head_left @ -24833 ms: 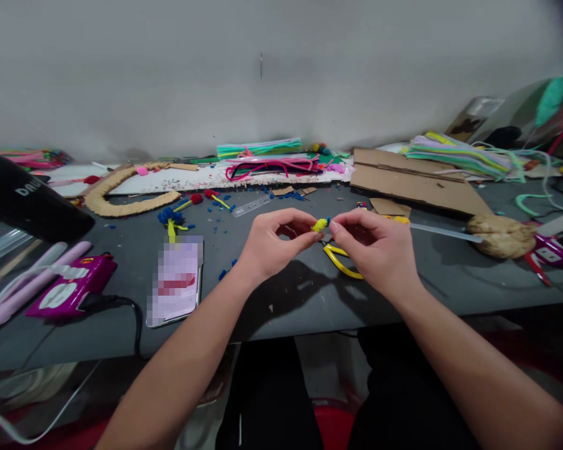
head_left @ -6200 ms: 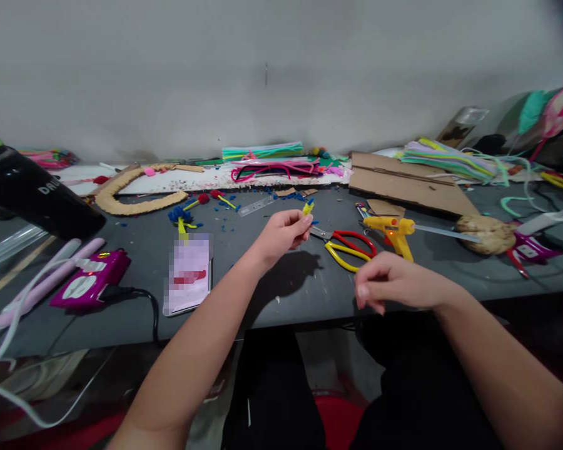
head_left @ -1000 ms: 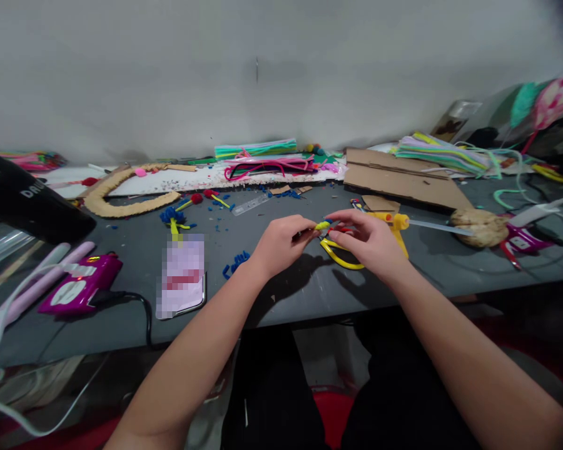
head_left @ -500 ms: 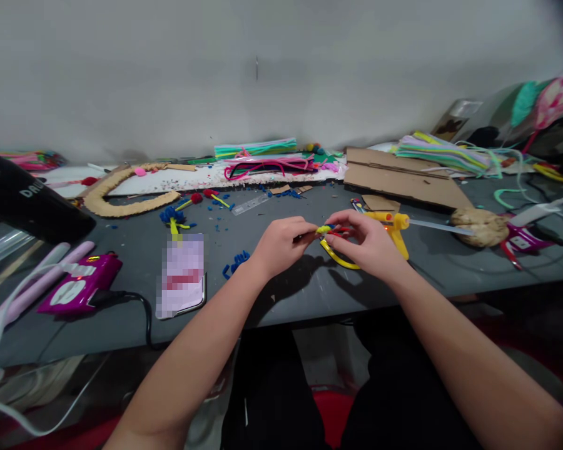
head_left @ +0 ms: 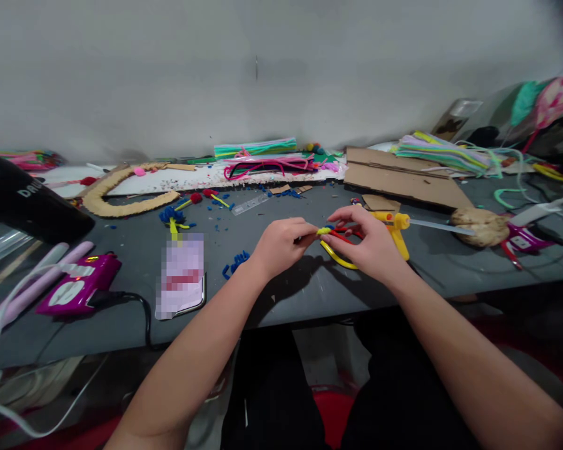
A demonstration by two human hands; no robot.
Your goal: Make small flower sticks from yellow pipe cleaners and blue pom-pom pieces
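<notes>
My left hand (head_left: 281,247) is closed, pinching one end of a small yellow and blue fuzzy pipe cleaner piece (head_left: 325,230) between thumb and fingertips. From the other side my right hand (head_left: 373,240) holds the same piece, its thumb against the yellow part and its fingers curled above. Just beneath the right hand, a tool with red and yellow curved handles (head_left: 338,257) lies on the grey table; the hand hides much of it. A yellow glue gun (head_left: 394,228) with a clear glue stick in its back lies right of that hand.
Left of my hands are blue fuzzy bits (head_left: 236,264), a phone (head_left: 184,275), a purple power box (head_left: 82,284) and a black tumbler (head_left: 25,197). Along the wall lie pipe cleaner bundles (head_left: 267,164) and cardboard (head_left: 403,181). A roundish tan lump (head_left: 479,227) sits at right.
My right fingers have lifted and opened slightly above the piece, showing more of the red handle. My left hand has hardly moved.
</notes>
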